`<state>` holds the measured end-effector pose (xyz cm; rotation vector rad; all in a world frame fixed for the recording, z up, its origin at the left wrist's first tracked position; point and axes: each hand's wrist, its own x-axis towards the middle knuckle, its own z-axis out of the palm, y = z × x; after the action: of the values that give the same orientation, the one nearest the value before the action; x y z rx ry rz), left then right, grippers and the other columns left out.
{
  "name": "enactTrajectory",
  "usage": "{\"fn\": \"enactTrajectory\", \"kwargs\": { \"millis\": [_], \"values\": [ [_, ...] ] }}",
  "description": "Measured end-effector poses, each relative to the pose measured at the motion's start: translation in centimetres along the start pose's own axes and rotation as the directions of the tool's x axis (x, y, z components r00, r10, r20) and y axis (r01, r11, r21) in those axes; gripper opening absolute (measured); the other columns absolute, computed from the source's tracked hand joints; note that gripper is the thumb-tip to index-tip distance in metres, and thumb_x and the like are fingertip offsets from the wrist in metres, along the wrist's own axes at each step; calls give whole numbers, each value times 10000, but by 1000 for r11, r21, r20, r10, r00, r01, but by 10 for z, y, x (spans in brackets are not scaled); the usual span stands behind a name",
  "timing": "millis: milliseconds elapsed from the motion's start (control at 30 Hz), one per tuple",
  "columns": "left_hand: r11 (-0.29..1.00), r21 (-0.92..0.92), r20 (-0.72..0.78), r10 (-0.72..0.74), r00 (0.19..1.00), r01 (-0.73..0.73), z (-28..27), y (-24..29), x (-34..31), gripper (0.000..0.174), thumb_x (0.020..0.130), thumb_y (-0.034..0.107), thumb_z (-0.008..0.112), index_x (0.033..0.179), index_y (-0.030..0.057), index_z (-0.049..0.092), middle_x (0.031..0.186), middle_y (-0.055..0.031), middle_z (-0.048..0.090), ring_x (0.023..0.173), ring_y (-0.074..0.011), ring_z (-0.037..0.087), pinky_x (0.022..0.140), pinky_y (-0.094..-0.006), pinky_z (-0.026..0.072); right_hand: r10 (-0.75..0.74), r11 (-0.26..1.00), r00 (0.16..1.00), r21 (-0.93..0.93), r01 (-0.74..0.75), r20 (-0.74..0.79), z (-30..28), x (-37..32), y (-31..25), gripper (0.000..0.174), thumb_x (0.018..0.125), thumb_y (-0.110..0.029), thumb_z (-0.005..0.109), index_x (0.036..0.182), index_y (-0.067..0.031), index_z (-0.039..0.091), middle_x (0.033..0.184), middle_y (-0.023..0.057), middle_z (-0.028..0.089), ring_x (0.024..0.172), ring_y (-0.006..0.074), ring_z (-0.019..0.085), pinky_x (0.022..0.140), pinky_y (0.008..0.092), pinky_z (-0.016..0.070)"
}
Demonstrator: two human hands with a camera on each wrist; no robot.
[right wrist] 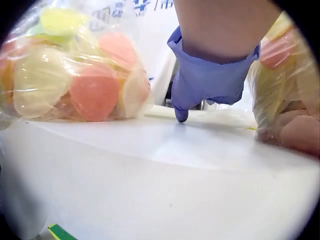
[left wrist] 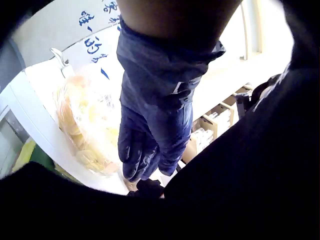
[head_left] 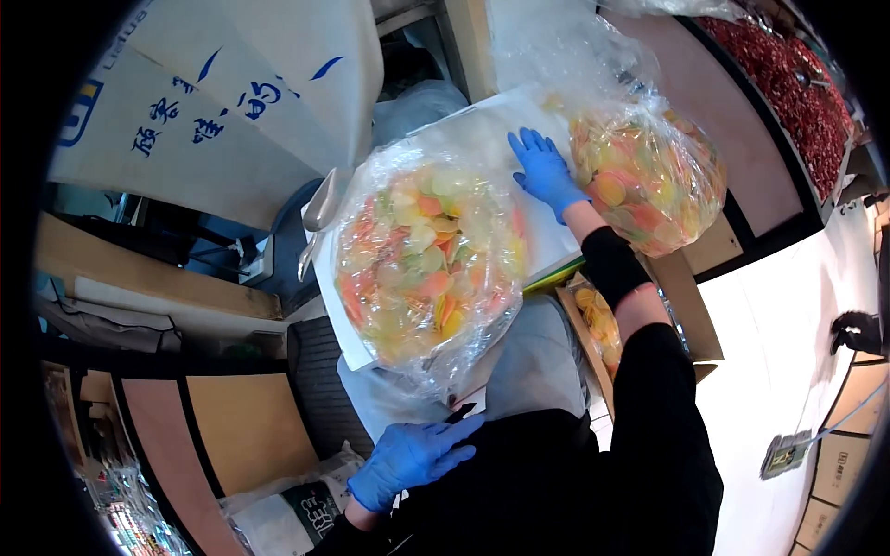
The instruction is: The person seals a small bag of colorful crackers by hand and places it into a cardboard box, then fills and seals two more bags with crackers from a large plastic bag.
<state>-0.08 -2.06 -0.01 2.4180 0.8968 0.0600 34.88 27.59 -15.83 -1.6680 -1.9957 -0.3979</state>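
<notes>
My right hand (head_left: pixel 549 174), in a blue glove, reaches over a white board (head_left: pixel 556 243) between two clear plastic bags, its fingers spread and holding nothing. In the right wrist view, a fingertip of that right hand (right wrist: pixel 210 82) comes down right at the white surface. To its left lies a large bag of thin round chips (head_left: pixel 426 264) in red, orange, yellow and green. Close by on the other side is a second bag of such chips (head_left: pixel 649 176). Low by my lap, my gloved left hand (head_left: pixel 413 461) extends its fingers loosely, with nothing in them.
A metal scoop (head_left: pixel 324 206) lies at the board's left edge. Below the second bag stands a cardboard box (head_left: pixel 691 306) with yellow packets (head_left: pixel 598 320) in it. Dried red goods (head_left: pixel 779 88) fill a bin at the upper right. A printed white sheet (head_left: pixel 222 93) hangs at the upper left.
</notes>
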Motion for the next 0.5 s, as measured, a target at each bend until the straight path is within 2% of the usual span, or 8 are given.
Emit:
{"fn": "enactTrajectory", "kwargs": {
  "millis": [33, 133, 167, 200, 267, 367, 467, 500],
  "values": [
    [1000, -15, -36, -16, 999, 15, 0, -2, -8, 435, 854, 375, 581, 1262, 238, 511, 724, -51, 641, 579, -244, 622, 488, -344, 487, 18, 996, 999, -85, -15, 36, -2, 6, -1, 458, 824, -202, 591, 1262, -123, 482, 1294, 119, 490, 1099, 338, 528, 920, 415, 437],
    [995, -64, -106, -86, 991, 80, 1, -9, -33, 433, 847, 363, 596, 1253, 231, 522, 773, -37, 658, 603, -237, 632, 503, -333, 493, 48, 998, 932, -64, -27, 360, -32, 15, -8, 390, 798, -249, 614, 1151, -103, 538, 1138, 120, 566, 1022, 295, 567, 821, 412, 475],
    [991, -76, -105, -118, 987, 110, 0, -10, -39, 432, 845, 362, 599, 1249, 229, 526, 782, -37, 661, 604, -236, 633, 503, -332, 494, -39, 995, 967, -83, 62, 252, -25, 10, -5, 247, 814, -238, 580, 1024, -107, 576, 949, 106, 610, 900, 279, 603, 726, 421, 493],
    [986, -90, -102, -149, 983, 140, 1, -11, -44, 431, 843, 361, 603, 1246, 227, 530, 791, -36, 664, 605, -236, 634, 504, -331, 495, -52, 990, 960, -113, 86, 275, -23, 9, -1, 255, 826, -251, 569, 1041, -114, 579, 920, 107, 614, 867, 284, 609, 709, 419, 496],
    [992, -60, -144, -117, 983, 109, 7, -14, -48, 427, 842, 358, 606, 1242, 228, 535, 789, -33, 664, 600, -234, 631, 498, -333, 492, -66, 977, 945, -173, 127, 322, -21, 8, 6, 273, 849, -276, 547, 1074, -127, 586, 862, 108, 622, 801, 294, 622, 675, 416, 503],
    [999, -28, -162, -46, 986, 42, 9, -20, -47, 423, 843, 354, 606, 1241, 231, 536, 789, -33, 665, 590, -232, 627, 486, -337, 486, 43, 976, 996, -218, -26, 74, -66, 17, 1, 139, 830, -156, 513, 927, -141, 611, 719, 90, 622, 685, 289, 633, 604, 416, 508],
    [1000, -17, -185, 22, 982, -25, 7, -17, -44, 420, 845, 352, 607, 1240, 231, 537, 790, -40, 665, 577, -237, 623, 473, -341, 480, 62, 979, 987, -184, -89, -146, -121, 36, -1, 138, 861, -192, 515, 920, -134, 626, 755, 111, 640, 663, 284, 631, 592, 403, 501],
    [999, -11, -198, 46, 979, -50, 5, -16, -41, 418, 845, 352, 607, 1239, 230, 538, 789, -43, 665, 573, -240, 621, 469, -342, 478, 68, 991, 966, -99, -95, -249, -138, 41, -3, 151, 874, -214, 514, 925, -134, 631, 765, 121, 643, 667, 285, 630, 587, 401, 497]
  ]
}}
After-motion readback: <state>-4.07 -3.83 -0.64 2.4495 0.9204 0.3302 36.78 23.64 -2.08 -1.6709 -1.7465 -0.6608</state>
